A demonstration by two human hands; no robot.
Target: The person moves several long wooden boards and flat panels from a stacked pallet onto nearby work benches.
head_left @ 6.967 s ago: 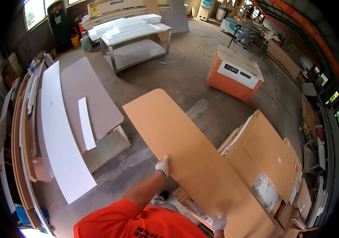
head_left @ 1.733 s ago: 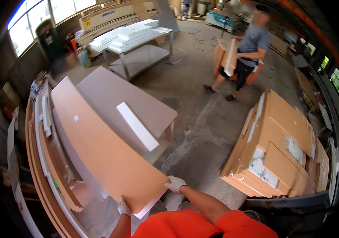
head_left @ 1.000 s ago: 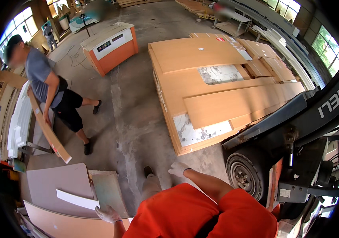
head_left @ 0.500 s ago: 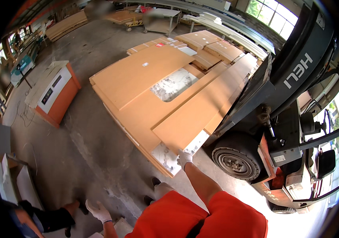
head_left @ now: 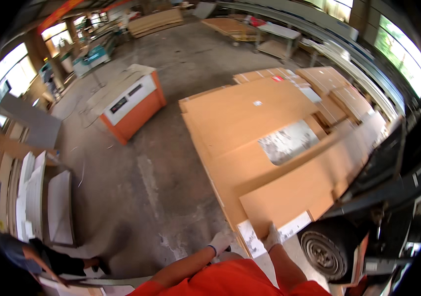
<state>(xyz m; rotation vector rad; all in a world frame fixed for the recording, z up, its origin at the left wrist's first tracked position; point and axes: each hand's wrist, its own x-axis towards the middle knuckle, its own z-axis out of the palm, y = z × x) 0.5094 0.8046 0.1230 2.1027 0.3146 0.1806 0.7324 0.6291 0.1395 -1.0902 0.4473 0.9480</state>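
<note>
Smooth, matt wood-look board (head_left: 289, 197) — dull rubber tyre (head_left: 342, 238) — scuffed concrete floor (head_left: 121, 197)

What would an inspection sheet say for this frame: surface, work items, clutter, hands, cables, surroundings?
Surface: grey floor, with pale streaks.
Work items: stack of brown boards; a narrow board lies on top, mottled white patches showing around it.
Clutter: white boards piled at left; pale strand on the floor.
Hands: right hand, gloved, at the narrow board's near end, grip unclear; left hand, gloved, beside the stack's near edge, contact unclear.
Cables: dark loops on the floor beside an orange-and-white machine.
Surroundings: forklift close at right, partly cut off; co-worker at lower left; windows on both sides.
</note>
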